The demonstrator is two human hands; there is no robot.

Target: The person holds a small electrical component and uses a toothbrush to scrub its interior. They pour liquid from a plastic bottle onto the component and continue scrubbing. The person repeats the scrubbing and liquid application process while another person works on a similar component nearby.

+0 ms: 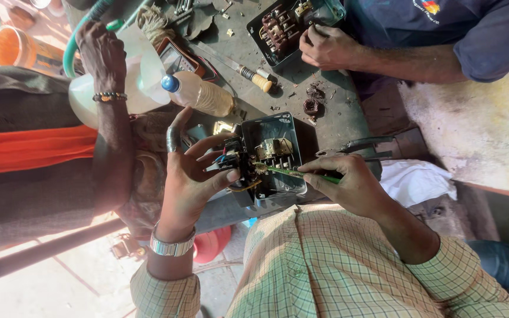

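Nearest: right hand (349, 185), fingers pinched on a thin green-handled screwdriver (298, 173), tip at the terminal block inside an open grey metal switch box (275, 156) on the workbench (337, 118). Left hand (192, 176), fingers spread, grips the box's black wired part (235, 162). Beyond: clear plastic bottle with blue cap (198, 94), wooden-handled tool (254, 76). Farthest: another person's hand (325, 47) on a second open switch box (287, 26).

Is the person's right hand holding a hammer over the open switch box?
No, the right hand holds a green-handled screwdriver whose tip reaches into the open switch box.
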